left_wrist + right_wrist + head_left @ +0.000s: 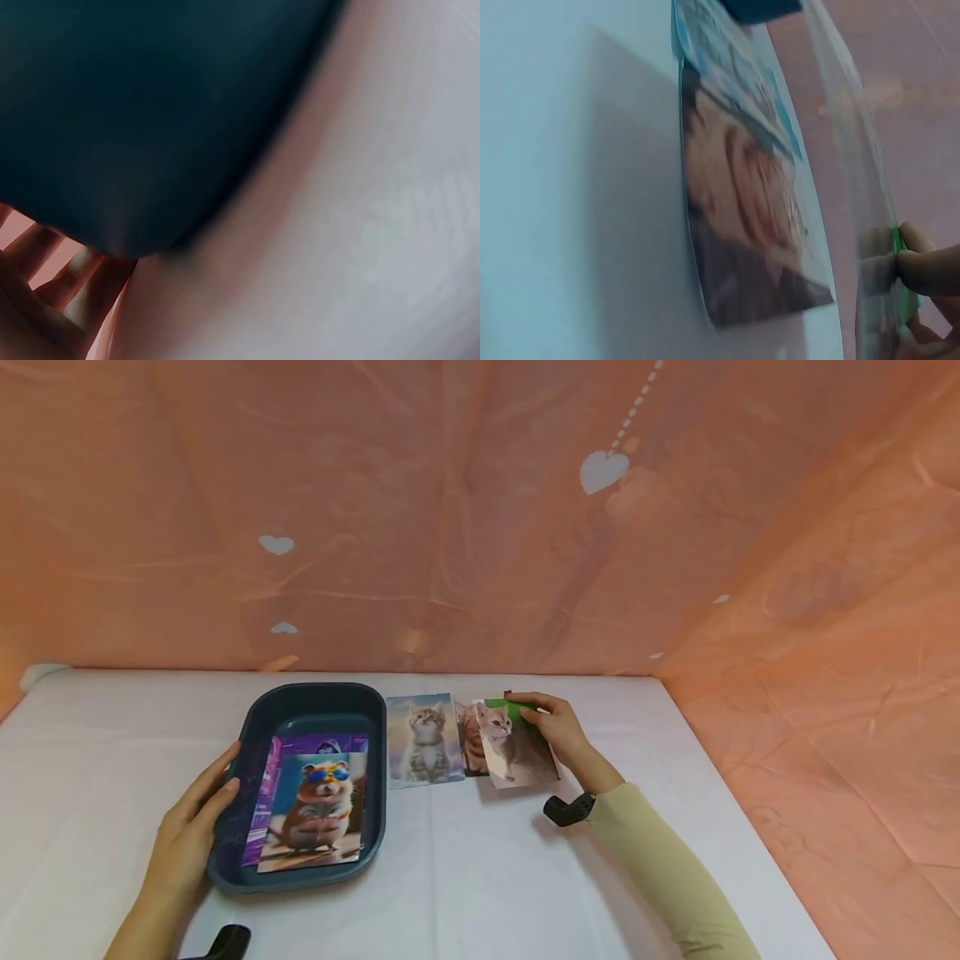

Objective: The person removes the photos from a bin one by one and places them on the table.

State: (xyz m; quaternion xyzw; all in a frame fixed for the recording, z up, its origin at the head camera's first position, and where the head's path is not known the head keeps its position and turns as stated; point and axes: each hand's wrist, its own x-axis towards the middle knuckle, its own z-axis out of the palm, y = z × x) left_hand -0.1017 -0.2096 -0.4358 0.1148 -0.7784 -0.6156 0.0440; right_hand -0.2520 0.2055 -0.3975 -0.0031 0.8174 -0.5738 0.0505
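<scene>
Above white table (pixel 480 877), cat card (pixel 513 756), upper-right corner in right grip (pixel 561 727)

A kitten card (pixel 516 752) with a green patch is raised and tilted, right of a dark-blue, round-cornered tray (pixel 380 768).

The left hand (pixel 191 810) touches the 9 o'clock side of a blue-gray tray (pixel 318 700) where a hamster card (pixel 318 814) overlaps a purple card (pixel 303 744); at its 2 o'clock lies a kitten card (pixel 426 743); the right hand (pixel 561 727) pinches a cat card (pixel 517 756) at its 1 o'clock corner
</scene>
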